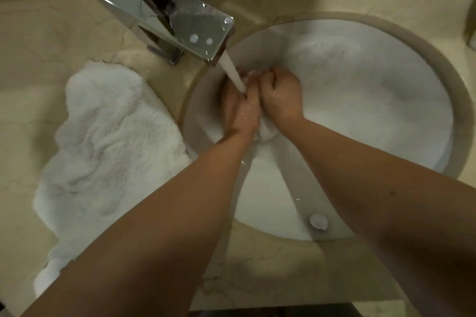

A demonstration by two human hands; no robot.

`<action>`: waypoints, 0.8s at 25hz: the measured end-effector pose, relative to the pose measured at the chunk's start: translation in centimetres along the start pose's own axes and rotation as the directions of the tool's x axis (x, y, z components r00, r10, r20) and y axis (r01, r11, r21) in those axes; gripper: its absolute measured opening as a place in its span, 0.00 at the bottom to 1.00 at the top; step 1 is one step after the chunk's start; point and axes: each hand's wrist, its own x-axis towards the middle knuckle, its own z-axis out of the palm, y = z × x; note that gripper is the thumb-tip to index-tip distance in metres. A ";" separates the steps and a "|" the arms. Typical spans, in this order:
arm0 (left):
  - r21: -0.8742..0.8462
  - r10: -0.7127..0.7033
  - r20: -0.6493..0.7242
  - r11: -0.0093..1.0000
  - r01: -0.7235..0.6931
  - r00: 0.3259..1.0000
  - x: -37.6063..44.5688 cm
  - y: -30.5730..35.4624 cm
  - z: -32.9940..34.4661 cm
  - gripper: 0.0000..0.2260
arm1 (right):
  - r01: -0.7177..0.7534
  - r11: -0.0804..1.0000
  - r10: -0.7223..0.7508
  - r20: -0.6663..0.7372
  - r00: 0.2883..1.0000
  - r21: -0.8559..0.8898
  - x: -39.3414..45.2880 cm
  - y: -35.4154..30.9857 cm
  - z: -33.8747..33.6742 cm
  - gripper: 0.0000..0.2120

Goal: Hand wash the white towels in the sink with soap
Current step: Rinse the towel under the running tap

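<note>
Both hands met at centre frame over the sink (360,188), bunching a small white towel (265,131) directly under the stream (233,72) from the tap (164,10), presumably so water ran through the cloth. The left hand (240,110) had its fingers curled round the towel; the right hand (280,95) gripped it in a fist. A second towel (108,141) lay on the counter (33,46) at left, apparently awaiting its turn.
</note>
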 end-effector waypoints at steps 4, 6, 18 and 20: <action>-0.246 -0.403 -0.055 0.892 0.379 0.913 -1.9 1.1 -1.3 0.13 | 0.119 0.992 -0.112 -0.135 0.985 0.048 -1.4 -0.7 -1.0 0.12; -0.270 -0.462 0.002 0.854 0.445 0.887 -2.0 1.6 -1.7 0.18 | 0.161 0.982 -0.144 -0.153 0.978 0.104 -2.1 -1.1 -1.4 0.10; -0.194 -0.086 -0.087 0.979 0.068 0.992 -1.6 1.1 -1.8 0.18 | -0.093 0.949 0.075 0.071 0.995 0.301 -2.9 -0.9 -2.3 0.21; -0.166 -0.172 -0.102 0.974 0.154 0.980 -1.9 0.7 -1.5 0.12 | -0.113 0.962 0.096 0.079 0.992 0.248 -2.9 -0.4 -2.0 0.19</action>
